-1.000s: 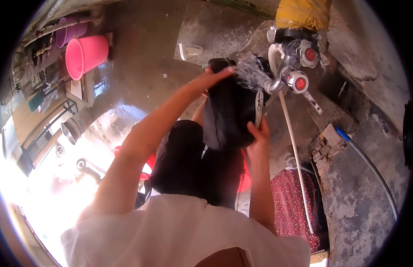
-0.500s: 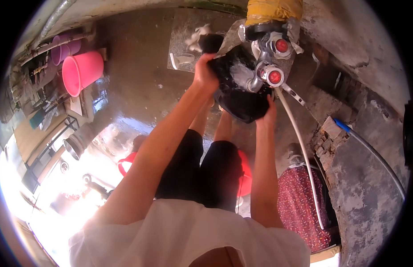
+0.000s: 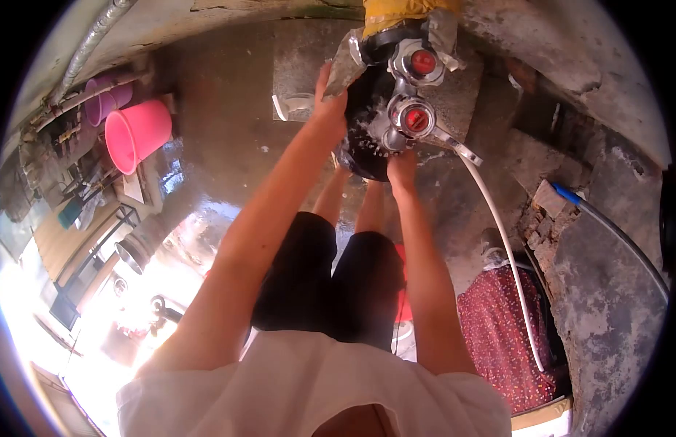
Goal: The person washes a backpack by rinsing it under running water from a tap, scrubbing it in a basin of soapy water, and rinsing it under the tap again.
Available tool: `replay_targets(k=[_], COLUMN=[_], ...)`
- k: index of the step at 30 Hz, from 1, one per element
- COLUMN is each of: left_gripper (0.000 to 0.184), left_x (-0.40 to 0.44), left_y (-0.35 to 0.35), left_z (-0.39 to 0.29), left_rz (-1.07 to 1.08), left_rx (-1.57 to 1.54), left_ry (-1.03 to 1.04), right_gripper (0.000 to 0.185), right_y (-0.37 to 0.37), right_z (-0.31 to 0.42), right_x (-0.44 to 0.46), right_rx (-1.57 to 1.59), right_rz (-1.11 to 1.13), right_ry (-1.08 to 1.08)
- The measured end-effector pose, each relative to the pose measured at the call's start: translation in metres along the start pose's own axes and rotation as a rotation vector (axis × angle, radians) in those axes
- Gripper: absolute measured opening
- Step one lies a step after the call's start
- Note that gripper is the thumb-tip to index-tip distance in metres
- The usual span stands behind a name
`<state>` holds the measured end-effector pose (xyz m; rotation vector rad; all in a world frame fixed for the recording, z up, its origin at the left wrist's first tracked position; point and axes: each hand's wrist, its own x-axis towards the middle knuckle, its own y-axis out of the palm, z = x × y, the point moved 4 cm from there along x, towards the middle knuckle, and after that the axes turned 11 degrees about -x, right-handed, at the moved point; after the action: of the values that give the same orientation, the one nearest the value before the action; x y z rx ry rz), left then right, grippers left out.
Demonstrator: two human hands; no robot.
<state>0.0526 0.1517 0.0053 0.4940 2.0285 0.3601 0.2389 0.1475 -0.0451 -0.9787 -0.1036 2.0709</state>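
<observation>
A wet black vessel (image 3: 365, 138), shaped like a basin, is held under the lower tap (image 3: 416, 119). Water splashes white and in drops inside it beneath the spout. My left hand (image 3: 332, 109) grips its left side, with fingers pointing away from me and partly behind a silvery flap. My right hand (image 3: 401, 169) is closed on its near right edge, just below the spout; the fingertips are hidden. Part of the vessel lies out of sight behind the taps. The upper tap (image 3: 423, 62) also has a red-centred knob.
Yellow wrapping (image 3: 400, 16) covers the pipe above the taps. A white hose (image 3: 502, 226) hangs to the right, near a red patterned cloth (image 3: 502, 328). A pink bucket (image 3: 145, 131) is at the left. A blue-ended hose (image 3: 607, 226) lies on the rough concrete ledge.
Both hands have brought the black vessel nearer my body's midline, and it looks more level under the spout. The white splash beyond its far end is gone. The view has shifted slightly.
</observation>
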Motion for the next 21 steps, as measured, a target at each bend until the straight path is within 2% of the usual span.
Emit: replay_targets(k=[1, 4, 5, 6, 8, 9, 10, 11, 12, 13, 16, 17, 19, 20, 21], left_gripper=[0.036, 0.041, 0.041, 0.042, 0.041, 0.040, 0.035, 0.030, 0.024, 0.028, 0.032, 0.026, 0.022, 0.021, 0.025], left_x=[0.004, -0.010, -0.035, -0.048, -0.073, -0.079, -0.088, -0.107, -0.120, -0.131, -0.147, -0.148, -0.133, -0.126, -0.112], left_y=[-0.002, 0.007, 0.027, 0.042, 0.035, 0.029, 0.021, 0.024, 0.012, 0.008, -0.003, -0.009, -0.039, -0.054, -0.074], left_z=[-0.009, -0.024, -0.034, -0.037, -0.020, -0.001, 0.019, 0.027, 0.042, 0.048, 0.043, 0.036, 0.022, 0.018, 0.010], left_rz=[0.047, 0.212, 0.280, 0.347, 0.390, 0.590, 0.602, 0.691, 0.750, 0.728, 0.629, 0.644, 0.560, 0.511, 0.258], left_rx=[0.103, 0.597, 0.911, 1.221, 1.244, 1.415, 1.635, 1.724, 1.671, 1.665, 1.396, 1.239, 0.945, 0.784, 0.843], left_ry=[-0.019, 0.190, 0.343, 0.501, 0.491, 0.684, 0.406, 0.213, 0.428, 0.477, 0.457, 0.381, -0.006, -0.192, -0.061], right_gripper=[0.024, 0.026, 0.032, 0.037, 0.040, 0.069, 0.071, 0.067, 0.063, 0.056, 0.044, 0.042, 0.038, 0.037, 0.037], right_y=[-0.001, -0.002, -0.035, -0.032, -0.047, -0.042, -0.035, -0.023, -0.010, -0.001, 0.023, 0.028, 0.036, 0.033, 0.030], right_z=[0.004, -0.017, 0.058, 0.016, 0.043, 0.035, 0.046, 0.041, 0.030, 0.021, -0.001, -0.003, -0.010, -0.008, -0.006], right_x=[-0.005, -0.008, -0.026, -0.010, -0.006, -0.005, -0.006, 0.008, 0.022, 0.022, 0.009, 0.005, -0.013, -0.021, -0.028], right_rx=[0.027, -0.268, -0.646, -0.633, 0.589, 0.880, 0.994, 0.933, 0.871, 0.904, 1.147, 1.251, 1.462, 1.382, 1.301], right_rz=[0.054, 0.436, 0.421, 0.108, 0.166, 0.245, 0.296, 0.362, 0.424, 0.419, 0.463, 0.488, 0.525, 0.511, 0.490], right_ry=[-0.009, -0.049, -0.074, -0.209, 0.229, 0.272, 0.428, 0.343, 0.259, 0.265, 0.300, 0.306, 0.342, 0.254, 0.170])
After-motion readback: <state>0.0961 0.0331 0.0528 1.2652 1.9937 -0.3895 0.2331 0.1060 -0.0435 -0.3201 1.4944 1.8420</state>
